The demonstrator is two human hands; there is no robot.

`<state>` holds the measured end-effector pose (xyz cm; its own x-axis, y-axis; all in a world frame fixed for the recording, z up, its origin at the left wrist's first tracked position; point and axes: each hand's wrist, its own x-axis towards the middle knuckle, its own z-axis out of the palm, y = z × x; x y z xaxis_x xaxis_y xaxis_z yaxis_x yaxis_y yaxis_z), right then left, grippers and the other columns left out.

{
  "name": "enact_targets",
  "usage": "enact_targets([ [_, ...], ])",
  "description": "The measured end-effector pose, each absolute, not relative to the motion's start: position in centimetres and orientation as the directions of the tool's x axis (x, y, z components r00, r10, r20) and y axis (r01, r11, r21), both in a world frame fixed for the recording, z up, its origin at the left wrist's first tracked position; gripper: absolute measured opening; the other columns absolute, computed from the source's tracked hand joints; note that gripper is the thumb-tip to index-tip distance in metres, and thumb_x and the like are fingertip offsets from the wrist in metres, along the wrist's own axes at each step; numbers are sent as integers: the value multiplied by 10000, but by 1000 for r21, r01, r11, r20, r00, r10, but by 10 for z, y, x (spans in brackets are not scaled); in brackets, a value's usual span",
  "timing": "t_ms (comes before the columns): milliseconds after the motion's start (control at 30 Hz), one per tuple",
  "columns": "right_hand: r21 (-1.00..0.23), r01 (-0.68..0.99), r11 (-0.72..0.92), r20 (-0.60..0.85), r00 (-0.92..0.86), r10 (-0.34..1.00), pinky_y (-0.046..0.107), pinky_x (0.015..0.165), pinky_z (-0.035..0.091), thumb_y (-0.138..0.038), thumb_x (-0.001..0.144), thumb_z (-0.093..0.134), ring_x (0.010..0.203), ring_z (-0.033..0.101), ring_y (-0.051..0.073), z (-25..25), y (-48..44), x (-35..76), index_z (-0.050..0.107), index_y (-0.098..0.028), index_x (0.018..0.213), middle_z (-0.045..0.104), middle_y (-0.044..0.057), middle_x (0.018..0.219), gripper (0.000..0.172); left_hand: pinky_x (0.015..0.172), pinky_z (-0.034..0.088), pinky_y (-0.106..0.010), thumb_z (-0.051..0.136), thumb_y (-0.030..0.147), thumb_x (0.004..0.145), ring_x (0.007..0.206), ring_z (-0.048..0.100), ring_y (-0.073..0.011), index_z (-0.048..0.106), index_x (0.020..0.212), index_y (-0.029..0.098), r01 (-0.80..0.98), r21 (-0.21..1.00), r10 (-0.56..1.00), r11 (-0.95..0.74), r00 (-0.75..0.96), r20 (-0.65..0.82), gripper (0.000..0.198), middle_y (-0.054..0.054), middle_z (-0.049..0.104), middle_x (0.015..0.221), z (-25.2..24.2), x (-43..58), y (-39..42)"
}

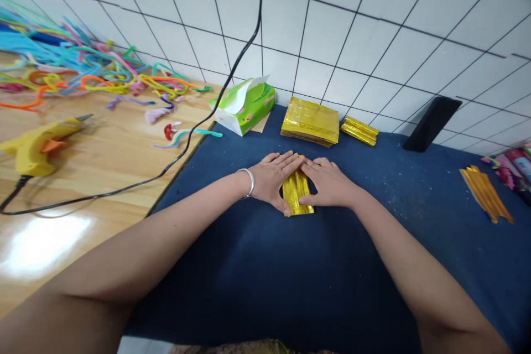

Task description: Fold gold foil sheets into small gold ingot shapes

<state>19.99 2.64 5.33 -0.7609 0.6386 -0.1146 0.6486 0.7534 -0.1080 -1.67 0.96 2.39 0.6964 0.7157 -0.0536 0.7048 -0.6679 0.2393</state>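
Observation:
A sheet of shiny gold foil paper (297, 191) with lengthwise creases lies on the dark blue cloth in front of me. My left hand (276, 177) rests flat over its far left side, fingers stretched out and thumb along the left edge. From the other side my right hand (329, 181) presses on the paper, its fingers extended and the thumb on the near right part. The fingertips of both hands meet at the far end and cover it. Just beyond the hands sits a stack of gold foil paper (311, 120), with a small folded gold piece (359, 130) beside it.
A green tissue pack (246, 105) and a black phone (432, 123) stand by the tiled wall. At right lies a pleated gold strip (486, 193). On the wooden surface are a yellow glue gun (39, 146) and colourful pipe cleaners (95, 69). A black cable (244, 47) crosses the view.

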Motion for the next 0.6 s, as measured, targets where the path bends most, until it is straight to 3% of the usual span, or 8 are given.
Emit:
enact_targets([
  [167,-115,626,771,-134,-779,612,459,901,387,-724,623,564,1128,402,318,56,35,197,351,-193,1368,340,100,1446,939,1103,61,-457,544,787,532,1399,32,-322,-66,1450,129,701,241,711,-671,701,-61,1284,-169,65,1517,25,-18,11],
  [300,-91,664,742,-142,-746,650,493,921,371,-725,664,522,1193,368,337,53,27,200,299,-200,1403,265,97,1487,933,1105,47,-450,536,787,543,1399,31,-321,-12,1456,133,702,226,710,-675,702,-57,1250,-169,68,1516,23,-18,10],
  [467,-56,688,723,-105,-724,681,476,999,309,-557,850,401,1330,265,289,45,0,208,244,-200,1431,232,87,1501,699,1109,19,-449,518,790,554,1399,22,-324,119,1449,96,696,206,702,-687,710,-54,1201,-174,79,1513,21,-18,10],
  [600,-31,677,735,-92,-734,673,458,1011,310,-394,918,338,1356,245,252,44,-25,215,308,-213,1407,316,57,1470,522,1109,27,-454,522,787,553,1399,18,-326,124,1449,93,698,205,703,-686,709,-61,1201,-168,72,1515,21,-19,11],
])
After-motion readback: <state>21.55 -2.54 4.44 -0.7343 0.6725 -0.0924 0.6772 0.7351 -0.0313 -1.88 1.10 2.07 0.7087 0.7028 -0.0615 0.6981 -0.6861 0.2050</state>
